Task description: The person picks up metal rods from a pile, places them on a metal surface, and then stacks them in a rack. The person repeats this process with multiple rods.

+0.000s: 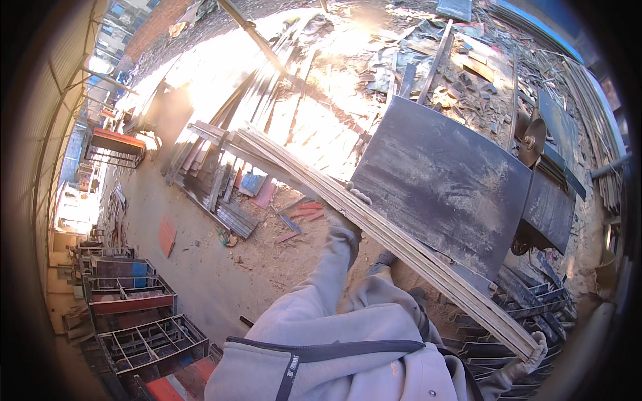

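A bundle of long, thin wooden strips (pixel 401 240) runs slantwise across the view, from the far left down to the near right. My left hand (pixel 360 194), in a glove, is wrapped around the bundle near its middle, fingertips showing over the far side. At the lower right end, my gloved right hand (pixel 533 353) is closed around the strip ends. Just beyond the strips sits a large dark tabletop (pixel 445 184), scuffed and dusty. The strips pass along its near edge; whether they touch it, I cannot tell.
A round metal disc (pixel 533 142) stands by the tabletop's right edge. Scrap wood (pixel 468 83) litters the far ground. Stacked boards (pixel 217 194) lie to the left. Metal frames (pixel 150 341) line the lower left, and dark metal pieces (pixel 535 301) pile up near my right hand.
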